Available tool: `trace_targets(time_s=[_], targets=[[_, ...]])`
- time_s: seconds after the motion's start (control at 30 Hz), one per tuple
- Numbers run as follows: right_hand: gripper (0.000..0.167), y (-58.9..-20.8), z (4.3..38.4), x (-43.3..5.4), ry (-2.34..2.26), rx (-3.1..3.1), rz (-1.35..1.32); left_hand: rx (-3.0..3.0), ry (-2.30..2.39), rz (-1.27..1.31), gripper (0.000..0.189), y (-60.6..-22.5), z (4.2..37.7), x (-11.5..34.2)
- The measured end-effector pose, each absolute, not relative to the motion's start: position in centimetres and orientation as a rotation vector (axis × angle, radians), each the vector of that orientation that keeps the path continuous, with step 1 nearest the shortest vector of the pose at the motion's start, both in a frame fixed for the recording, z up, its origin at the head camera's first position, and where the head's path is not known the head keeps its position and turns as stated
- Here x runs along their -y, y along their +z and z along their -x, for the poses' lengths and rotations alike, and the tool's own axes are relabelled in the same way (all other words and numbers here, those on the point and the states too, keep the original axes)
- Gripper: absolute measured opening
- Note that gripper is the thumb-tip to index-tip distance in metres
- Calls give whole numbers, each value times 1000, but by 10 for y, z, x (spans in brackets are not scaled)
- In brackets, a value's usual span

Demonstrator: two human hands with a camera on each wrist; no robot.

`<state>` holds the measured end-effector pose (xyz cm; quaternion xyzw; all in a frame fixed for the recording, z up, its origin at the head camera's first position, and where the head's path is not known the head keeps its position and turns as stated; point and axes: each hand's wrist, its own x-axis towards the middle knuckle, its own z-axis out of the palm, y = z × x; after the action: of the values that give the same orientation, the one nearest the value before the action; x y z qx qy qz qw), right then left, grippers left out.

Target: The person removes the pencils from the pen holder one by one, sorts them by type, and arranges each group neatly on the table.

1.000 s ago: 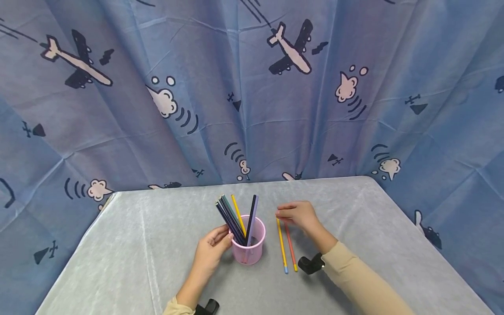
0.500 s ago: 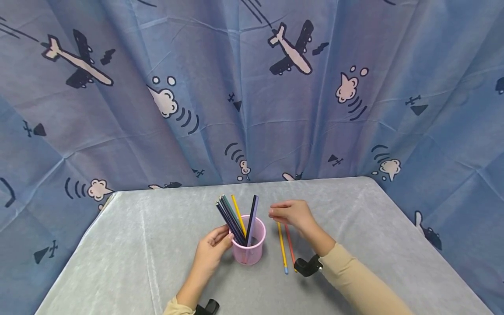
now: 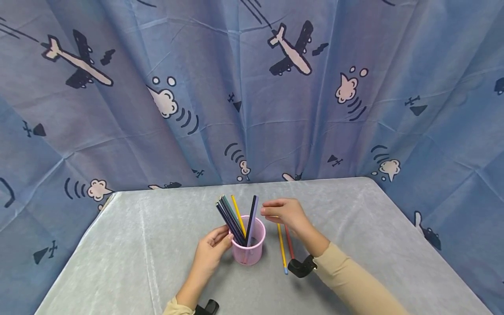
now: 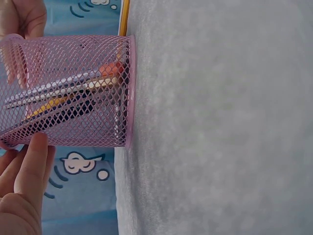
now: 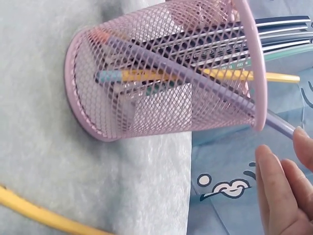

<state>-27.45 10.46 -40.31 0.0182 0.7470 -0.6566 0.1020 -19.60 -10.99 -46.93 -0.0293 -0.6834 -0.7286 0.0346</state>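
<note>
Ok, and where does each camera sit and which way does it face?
Head: worn on the head, facing forward and down over the table to the curtain; left hand, right hand and both sleeves show.
Left wrist: worn there, facing the pink mesh cup from the left; left fingers show lower left, part of the right hand upper left.
Right wrist: worn there, facing the cup from the right; right fingers show lower right.
Both wrist views share the cup, pictured sideways.

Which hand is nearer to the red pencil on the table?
The right hand: in the head view it covers the far end of the red pencil. The left hand is at the pink cup, on the side away from the pencil.
</note>
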Motion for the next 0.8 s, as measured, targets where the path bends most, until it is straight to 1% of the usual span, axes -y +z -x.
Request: trace_targets(time_s=[0.53,0.8], targets=[[31,-403,276,-90,-1968,-2194,-84,2096,-2249,70,42,-471,197,109],[34,-401,275,-85,-1968,-2198,-91,2086,-2262,69,43,-471,197,110]])
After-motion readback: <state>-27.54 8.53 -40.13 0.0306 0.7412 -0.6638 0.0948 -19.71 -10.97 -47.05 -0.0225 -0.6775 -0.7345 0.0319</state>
